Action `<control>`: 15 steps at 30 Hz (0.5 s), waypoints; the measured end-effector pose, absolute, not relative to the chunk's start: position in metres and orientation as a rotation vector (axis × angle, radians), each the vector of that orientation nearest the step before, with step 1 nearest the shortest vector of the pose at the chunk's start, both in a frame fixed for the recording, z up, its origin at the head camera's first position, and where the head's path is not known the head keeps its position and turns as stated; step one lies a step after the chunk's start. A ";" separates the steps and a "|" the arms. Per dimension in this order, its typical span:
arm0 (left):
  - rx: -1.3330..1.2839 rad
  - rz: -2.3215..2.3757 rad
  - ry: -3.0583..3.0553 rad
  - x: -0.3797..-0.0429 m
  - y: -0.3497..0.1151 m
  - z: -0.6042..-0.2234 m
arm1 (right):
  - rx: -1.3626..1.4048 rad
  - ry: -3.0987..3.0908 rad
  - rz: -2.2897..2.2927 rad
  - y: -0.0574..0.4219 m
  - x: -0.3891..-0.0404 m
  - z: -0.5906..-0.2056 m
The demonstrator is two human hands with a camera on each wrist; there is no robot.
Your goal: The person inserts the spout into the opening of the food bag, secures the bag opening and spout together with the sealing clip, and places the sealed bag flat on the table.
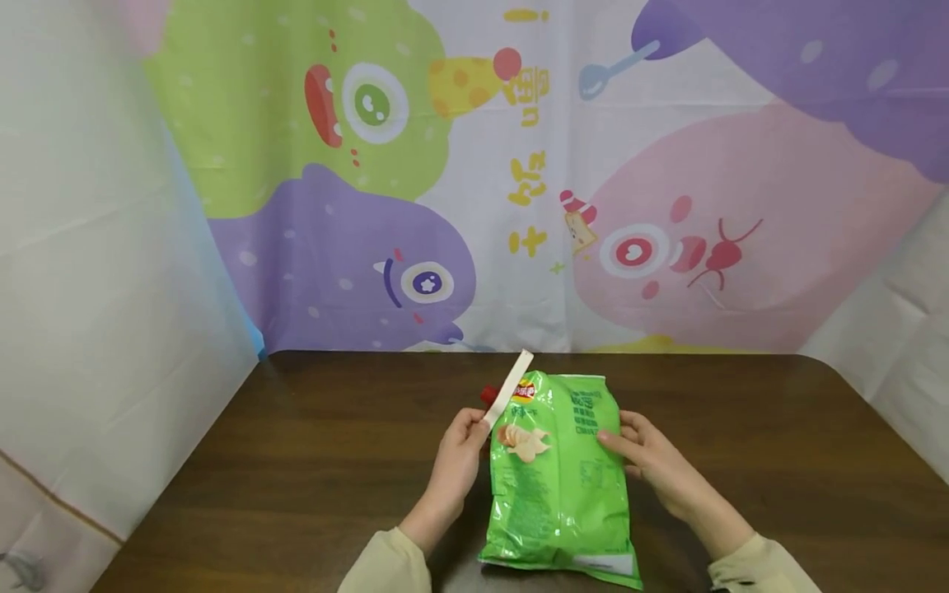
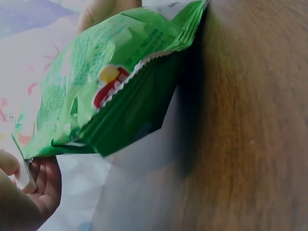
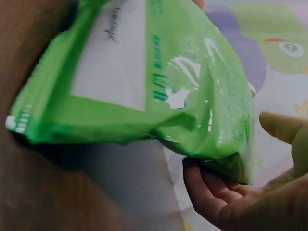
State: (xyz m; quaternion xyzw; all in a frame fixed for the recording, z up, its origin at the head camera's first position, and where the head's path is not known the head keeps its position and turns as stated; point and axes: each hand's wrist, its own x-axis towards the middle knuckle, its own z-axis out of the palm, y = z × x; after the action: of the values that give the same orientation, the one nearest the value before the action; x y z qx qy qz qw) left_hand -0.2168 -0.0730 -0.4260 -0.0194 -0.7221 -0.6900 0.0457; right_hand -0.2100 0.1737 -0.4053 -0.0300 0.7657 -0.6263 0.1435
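Note:
A bright green bag of potato chips [image 1: 559, 494], its printed back facing up, is between my two hands. My left hand [image 1: 457, 461] pinches a long white bag clip [image 1: 511, 385] beside the bag's upper left edge; a red part [image 1: 489, 395] shows next to the clip. In the left wrist view, the clip [image 2: 25, 177] lies between thumb and fingers, right at the bag's corner. My right hand [image 1: 660, 461] holds the bag's right side, fingers behind it and thumb over the front. The right wrist view shows those fingers [image 3: 207, 192] curled under the bag's edge.
Dark brown wooden table [image 1: 296, 461] under the bag. Behind it hangs a curtain [image 1: 511, 305] with cartoon monsters, and pale cloth [image 1: 111, 247] closes off the left side. More pale cloth [image 1: 912, 329] hangs on the right.

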 end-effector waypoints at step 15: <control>-0.126 -2.230 -2.225 -0.219 -0.075 -0.430 | -0.161 2.181 -1.855 0.170 -0.209 -0.416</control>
State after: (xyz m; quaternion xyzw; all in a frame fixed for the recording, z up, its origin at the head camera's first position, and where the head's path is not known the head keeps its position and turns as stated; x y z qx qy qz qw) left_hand -0.2189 -0.0747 -0.4297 -0.0400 -0.7058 -0.7073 -0.0057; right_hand -0.2087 0.1697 -0.4159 -0.0558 0.7535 -0.6407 0.1365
